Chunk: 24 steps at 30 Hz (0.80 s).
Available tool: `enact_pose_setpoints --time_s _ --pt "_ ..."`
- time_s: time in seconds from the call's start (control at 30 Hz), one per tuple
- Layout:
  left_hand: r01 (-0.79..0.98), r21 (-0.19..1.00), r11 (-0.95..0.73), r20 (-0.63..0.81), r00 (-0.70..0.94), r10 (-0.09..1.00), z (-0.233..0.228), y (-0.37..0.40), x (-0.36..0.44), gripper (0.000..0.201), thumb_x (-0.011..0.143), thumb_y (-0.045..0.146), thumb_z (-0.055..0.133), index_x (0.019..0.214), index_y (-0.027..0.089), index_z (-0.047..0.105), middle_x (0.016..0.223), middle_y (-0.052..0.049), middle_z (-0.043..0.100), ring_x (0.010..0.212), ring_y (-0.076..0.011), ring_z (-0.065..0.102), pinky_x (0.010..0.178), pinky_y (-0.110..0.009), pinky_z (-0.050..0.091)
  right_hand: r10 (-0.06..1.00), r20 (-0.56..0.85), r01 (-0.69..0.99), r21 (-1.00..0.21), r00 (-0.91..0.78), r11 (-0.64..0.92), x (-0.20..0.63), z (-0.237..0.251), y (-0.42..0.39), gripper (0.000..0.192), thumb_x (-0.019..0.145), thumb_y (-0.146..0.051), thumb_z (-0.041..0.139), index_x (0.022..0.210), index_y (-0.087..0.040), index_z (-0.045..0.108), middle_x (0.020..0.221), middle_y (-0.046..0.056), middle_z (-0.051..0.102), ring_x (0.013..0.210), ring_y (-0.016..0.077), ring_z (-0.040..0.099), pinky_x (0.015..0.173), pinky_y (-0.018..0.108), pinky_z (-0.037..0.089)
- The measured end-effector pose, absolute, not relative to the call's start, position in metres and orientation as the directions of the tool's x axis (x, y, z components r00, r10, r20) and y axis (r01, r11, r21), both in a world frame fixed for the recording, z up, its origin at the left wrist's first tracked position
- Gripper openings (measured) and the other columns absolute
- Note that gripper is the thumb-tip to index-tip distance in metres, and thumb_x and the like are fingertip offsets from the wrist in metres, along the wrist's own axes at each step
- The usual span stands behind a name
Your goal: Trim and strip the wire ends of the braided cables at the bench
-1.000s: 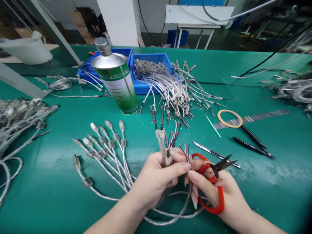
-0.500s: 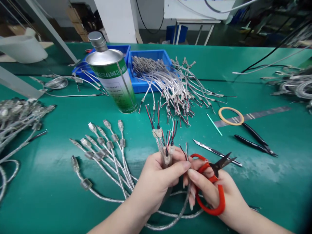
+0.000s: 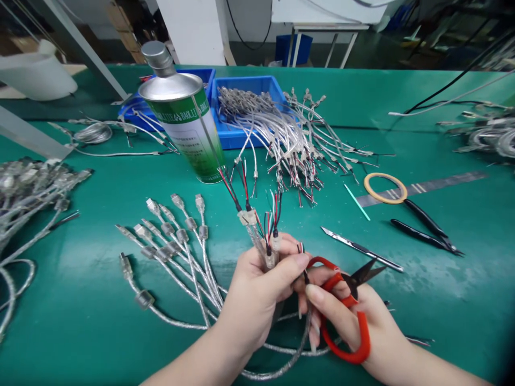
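Note:
My left hand (image 3: 263, 281) is closed around several clear-jacketed cables (image 3: 255, 233), their stripped red, black and white wires pointing up. Its thumb and index finger also pinch the wire ends of one more cable. My right hand (image 3: 341, 300) grips that cable (image 3: 306, 316) just below the wires, between thumb and fingers. Hooked in the same hand are red-handled scissors (image 3: 364, 338), blades apart and pointing right. The USB plug ends (image 3: 177, 214) of the held cables fan out on the green table to the left, each with a clear block on its cord.
Behind stand a green-and-white metal can (image 3: 189, 128) and a blue bin (image 3: 237, 140) heaped with cables. To the right lie a craft knife (image 3: 362, 249), black-handled nippers (image 3: 422, 230), a tape ring (image 3: 368, 185) and a steel ruler (image 3: 454, 182). More cables (image 3: 36, 198) pile up at left.
My left hand has shifted slightly left with the bundle. My right hand has slid a little down and left on the single cable, and its wire ends now show less above my left thumb.

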<state>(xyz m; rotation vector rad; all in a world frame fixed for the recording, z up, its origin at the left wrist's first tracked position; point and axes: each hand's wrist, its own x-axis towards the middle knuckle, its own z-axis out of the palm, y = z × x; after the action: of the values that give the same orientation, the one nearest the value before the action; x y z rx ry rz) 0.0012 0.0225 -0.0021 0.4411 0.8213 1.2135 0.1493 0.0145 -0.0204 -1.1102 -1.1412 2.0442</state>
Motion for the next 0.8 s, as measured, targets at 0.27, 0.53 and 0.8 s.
enact_pose_setpoints --time_s 0.27,0.53,0.8 --pt "-0.683 0.648 0.338 -0.302 0.177 0.937 -0.0033 0.0207 0.0007 0.006 0.082 0.018 0.066 0.076 0.017 0.064 0.070 0.001 0.067 0.041 -0.0044 0.055 0.038 -0.013 0.045 0.709 -0.410 -0.027 -0.856 -0.574 -0.517 0.1506 -0.0219 0.0143 0.034 0.090 -0.047 0.056 0.077 -0.015 0.058 0.056 0.000 0.058 0.050 0.0118 0.058 0.051 0.022 0.046" --pt "-0.699 0.623 0.351 -0.348 0.154 0.925 -0.0052 0.0198 0.0001 0.008 0.079 0.018 0.069 0.075 0.018 0.062 0.067 0.003 0.069 0.037 -0.0049 0.055 0.035 -0.013 0.045 0.664 -0.392 -0.041 -0.843 -0.637 -0.537 0.1505 -0.0257 0.0132 0.031 0.093 -0.044 0.053 0.081 -0.016 0.056 0.057 -0.001 0.058 0.050 0.0118 0.060 0.052 0.022 0.048" --pt "-0.672 0.656 0.343 -0.362 0.117 0.925 -0.0038 0.0194 -0.0003 0.013 0.078 0.018 0.070 0.069 0.018 0.061 0.061 0.005 0.066 0.037 -0.0030 0.053 0.036 -0.011 0.043 0.691 -0.377 -0.084 -0.841 -0.617 -0.535 0.1464 -0.0277 0.0093 0.032 0.091 -0.043 0.057 0.077 -0.014 0.057 0.056 -0.001 0.059 0.049 0.0104 0.060 0.050 0.019 0.048"
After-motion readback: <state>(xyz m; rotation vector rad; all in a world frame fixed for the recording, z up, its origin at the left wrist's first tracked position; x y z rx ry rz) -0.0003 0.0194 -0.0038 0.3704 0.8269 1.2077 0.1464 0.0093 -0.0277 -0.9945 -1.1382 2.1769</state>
